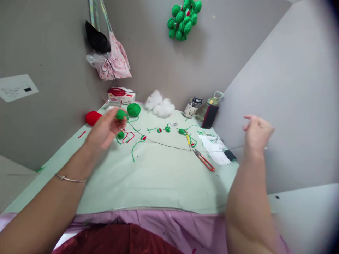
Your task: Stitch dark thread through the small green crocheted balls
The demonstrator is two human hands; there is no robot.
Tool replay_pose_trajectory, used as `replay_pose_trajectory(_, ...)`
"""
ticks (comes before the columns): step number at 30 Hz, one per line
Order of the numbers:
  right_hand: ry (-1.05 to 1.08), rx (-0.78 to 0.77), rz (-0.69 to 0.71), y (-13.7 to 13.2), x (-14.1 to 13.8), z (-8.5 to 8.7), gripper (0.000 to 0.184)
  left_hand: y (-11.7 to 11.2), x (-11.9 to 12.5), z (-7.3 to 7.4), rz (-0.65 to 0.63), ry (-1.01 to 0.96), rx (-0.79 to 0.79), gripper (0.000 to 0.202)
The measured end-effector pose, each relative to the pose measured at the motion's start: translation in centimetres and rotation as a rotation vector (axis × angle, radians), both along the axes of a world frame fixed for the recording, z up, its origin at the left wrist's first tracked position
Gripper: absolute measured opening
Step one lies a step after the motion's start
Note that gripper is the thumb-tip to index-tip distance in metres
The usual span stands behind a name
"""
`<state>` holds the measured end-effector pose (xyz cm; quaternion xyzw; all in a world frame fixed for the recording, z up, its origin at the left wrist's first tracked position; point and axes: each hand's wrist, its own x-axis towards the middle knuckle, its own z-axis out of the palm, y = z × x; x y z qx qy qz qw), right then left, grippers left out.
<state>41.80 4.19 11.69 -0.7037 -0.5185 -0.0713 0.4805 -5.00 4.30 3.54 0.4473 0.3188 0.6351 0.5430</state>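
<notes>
Forearms (246,197), dark strand (161,144) (bowed crosswise)

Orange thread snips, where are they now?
In the head view, the thread snips lie on the right side of the table, just below the yellow-handled crochet hook and to the lower left of the white sheet.

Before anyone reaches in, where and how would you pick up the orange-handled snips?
I'd grip the snips by the rounded end of the orange handle, coming from the near right. They lie at a slant, handle toward that side and pointed blades facing away to the left, close to the dark thread, so this should keep hands off the points.
</notes>
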Motion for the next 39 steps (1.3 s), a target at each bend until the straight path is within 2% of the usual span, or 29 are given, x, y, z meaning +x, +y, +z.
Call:
replay_pose_trajectory(2, 0.099, -0.013, 0.204, -0.6, -3.9, -0.4, 0.048, -1.7, 3.1, 0.6, -0.131, 0.159, 0.021, 0.032)
replay_pose_trajectory(4, 0.188, -0.061, 0.491, -1.5, -8.8, -1.4, 0.040, -3.2, 5.3, 0.7, -0.251, 0.332, 0.089, 0.030)
replay_pose_trajectory(5, 0.212, -0.097, 0.599, -2.1, -11.3, -2.1, 0.038, -3.7, 5.9, 0.7, -0.302, 0.391, 0.108, 0.028)
replay_pose_trajectory(6, 0.298, -0.177, 0.769, -2.6, -13.6, -2.9, 0.039, -4.1, 6.3, 0.6, -0.340, 0.427, 0.122, 0.026)
replay_pose_trajectory(8, 0.480, -0.348, 0.998, -3.5, -17.5, -4.8, 0.046, -4.5, 6.6, 0.6, -0.374, 0.451, 0.138, 0.023)
replay_pose_trajectory(11, 0.640, -0.535, 1.219, -3.9, -20.0, -7.0, 0.051, -4.5, 6.1, 0.6, -0.323, 0.447, 0.160, 0.021)
replay_pose_trajectory(13, 0.576, -0.652, 1.331, -3.7, -19.7, -7.7, 0.051, -4.3, 5.7, 0.6, -0.266, 0.449, 0.166, 0.021)
replay_pose_trajectory(17, 0.278, -0.793, 1.354, -3.2, -16.7, -6.8, 0.050, -4.1, 5.3, 0.2, -0.217, 0.474, 0.166, 0.023)
replay_pose_trajectory(20, 0.227, -0.801, 1.369, -3.2, -14.5, -5.7, 0.046, -4.1, 5.5, -0.3, -0.253, 0.506, 0.151, 0.027)
replay_pose_trajectory(25, 0.516, -0.585, 1.472, -3.5, -13.2, -5.8, 0.042, -4.4, 6.6, -1.0, -0.354, 0.557, 0.170, 0.028)
replay_pose_trajectory(29, 0.678, -0.583, 1.558, -3.6, -13.7, -6.2, 0.040, -4.9, 7.4, -1.2, -0.382, 0.591, 0.191, 0.026)
replay_pose_trajectory(35, 0.845, -0.569, 1.470, -3.9, -15.1, -6.1, 0.036, -5.2, 8.1, -1.9, -0.358, 0.597, 0.185, 0.028)
replay_pose_trajectory(39, 0.923, -0.499, 1.374, -4.1, -16.4, -6.1, 0.034, -5.1, 8.5, -2.8, -0.308, 0.615, 0.269, 0.023)
